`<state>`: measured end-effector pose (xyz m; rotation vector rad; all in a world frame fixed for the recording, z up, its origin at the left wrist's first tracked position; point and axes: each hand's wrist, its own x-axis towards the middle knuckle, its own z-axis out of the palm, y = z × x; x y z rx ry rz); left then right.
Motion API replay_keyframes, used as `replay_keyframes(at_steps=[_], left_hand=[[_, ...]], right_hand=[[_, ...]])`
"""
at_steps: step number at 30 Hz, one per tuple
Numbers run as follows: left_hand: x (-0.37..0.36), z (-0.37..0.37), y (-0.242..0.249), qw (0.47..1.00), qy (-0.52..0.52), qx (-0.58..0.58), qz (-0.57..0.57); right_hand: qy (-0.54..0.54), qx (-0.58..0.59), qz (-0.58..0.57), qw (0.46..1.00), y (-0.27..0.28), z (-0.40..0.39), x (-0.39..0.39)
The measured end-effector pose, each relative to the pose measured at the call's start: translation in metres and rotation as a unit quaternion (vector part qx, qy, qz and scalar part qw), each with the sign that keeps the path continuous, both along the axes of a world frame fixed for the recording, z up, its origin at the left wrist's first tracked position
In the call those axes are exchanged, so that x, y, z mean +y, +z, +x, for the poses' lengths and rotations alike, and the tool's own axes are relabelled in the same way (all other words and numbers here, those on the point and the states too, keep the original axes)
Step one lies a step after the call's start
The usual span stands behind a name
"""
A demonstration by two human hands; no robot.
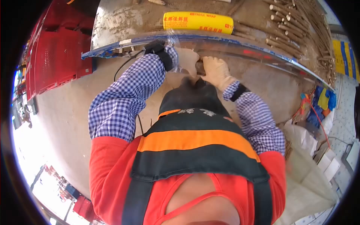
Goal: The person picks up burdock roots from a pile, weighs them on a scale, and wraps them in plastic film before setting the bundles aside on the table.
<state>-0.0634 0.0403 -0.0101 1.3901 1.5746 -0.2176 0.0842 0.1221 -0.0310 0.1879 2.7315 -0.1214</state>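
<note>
Both my hands wear pale gloves and meet just below the blue-edged front rim of the table. My left hand is closed, its fingers bent toward the right one. My right hand has its fingers curled over. A small brown thing shows between them; I cannot tell what it is. Clear plastic film hangs over the rim beside my left wrist. Behind the rim lies a yellow roll of cling film printed "YAHUI WRAP".
Long brown sticks with pale cut ends are piled at the table's right. Red metal panels stand on the left. A black cable hangs near my left sleeve. Coloured bags and pale sheeting lie on the right.
</note>
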Motion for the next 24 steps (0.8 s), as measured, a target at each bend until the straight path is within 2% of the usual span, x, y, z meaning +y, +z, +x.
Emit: replay_keyframes(at_steps=[1, 2, 3, 4, 5, 6, 7, 8, 9, 11, 12, 13, 14, 15, 16, 17, 18, 19, 20, 21, 22, 23, 24], left_hand=[[-0.006, 0.01, -0.015, 1.0, 0.006, 0.007, 0.005], [-0.015, 0.028, -0.022, 0.976, 0.049, 0.13, 0.167], [-0.021, 0.039, -0.021, 0.91, 0.081, 0.245, 0.323], [-0.021, 0.041, 0.0, 0.906, 0.011, 0.288, 0.311], [-0.013, 0.032, -0.014, 0.907, 0.012, 0.284, 0.31], [-0.01, 0.022, -0.04, 0.938, 0.124, 0.042, 0.321], [-0.012, 0.019, -0.034, 0.901, 0.229, -0.198, 0.311], [-0.014, 0.011, -0.023, 0.928, 0.172, -0.139, 0.301], [-0.006, -0.007, -0.033, 0.98, 0.105, -0.064, 0.157], [0.0, -0.009, -0.016, 0.996, 0.037, 0.033, 0.078], [-0.004, 0.007, -0.011, 0.996, 0.04, 0.035, 0.075], [-0.007, 0.03, -0.003, 0.975, 0.03, 0.175, 0.132], [-0.007, 0.042, -0.003, 0.933, 0.019, 0.31, 0.182], [-0.009, 0.04, -0.016, 0.932, 0.017, 0.313, 0.18], [-0.014, 0.037, -0.038, 0.948, 0.09, 0.166, 0.258], [-0.016, 0.027, -0.055, 0.93, 0.162, 0.016, 0.329], [-0.014, 0.008, -0.067, 0.95, 0.127, -0.091, 0.271], [-0.014, -0.004, -0.051, 0.968, 0.074, -0.095, 0.222], [-0.012, 0.008, -0.009, 0.978, 0.107, -0.01, 0.18], [-0.014, 0.025, 0.026, 0.978, 0.135, 0.079, 0.138], [-0.02, 0.039, 0.002, 0.943, 0.179, 0.155, 0.234], [-0.02, 0.042, -0.04, 0.921, 0.079, 0.263, 0.275], [-0.022, 0.04, -0.039, 0.916, 0.122, 0.189, 0.331]], right_hand=[[-0.063, -0.016, -0.079, 0.995, -0.001, -0.008, 0.007], [-0.062, -0.007, -0.076, 0.995, 0.003, -0.011, 0.02], [-0.035, 0.004, -0.144, 0.989, 0.009, -0.011, 0.038], [-0.008, 0.014, -0.211, 0.977, 0.017, -0.013, 0.05], [-0.01, 0.01, -0.212, 0.977, 0.022, -0.016, 0.056], [0.017, -0.051, -0.149, 0.987, 0.028, -0.019, 0.052], [0.043, -0.106, -0.085, 0.99, 0.031, -0.02, 0.043], [0.043, 0.03, 0.083, 0.995, 0.014, -0.009, 0.02], [0.118, 0.276, 0.192, 0.934, -0.014, -0.002, 0.021], [0.044, 0.221, -0.027, 0.974, -0.021, 0.0, 0.026], [0.047, 0.222, -0.03, 0.973, -0.019, 0.001, 0.028], [0.005, 0.137, -0.121, 0.983, -0.013, -0.007, 0.037], [-0.036, 0.046, -0.21, 0.976, -0.004, -0.014, 0.047], [-0.001, -0.05, -0.183, 0.982, 0.03, -0.022, 0.054], [0.019, -0.092, -0.154, 0.984, 0.036, -0.021, 0.051], [0.039, -0.131, -0.123, 0.983, 0.038, -0.023, 0.046], [0.053, -0.045, -0.031, 0.997, 0.023, -0.017, 0.024], [0.068, 0.045, 0.07, 0.994, 0.004, -0.012, 0.01], [0.063, 0.046, -0.023, 0.997, -0.004, -0.011, 0.018], [0.057, 0.055, -0.013, 0.997, -0.008, -0.011, 0.026], [0.024, 0.036, -0.113, 0.993, -0.012, -0.008, 0.033], [-0.004, 0.018, -0.214, 0.977, -0.013, -0.01, 0.039], [0.048, -0.09, -0.194, 0.976, -0.005, -0.019, 0.055]])
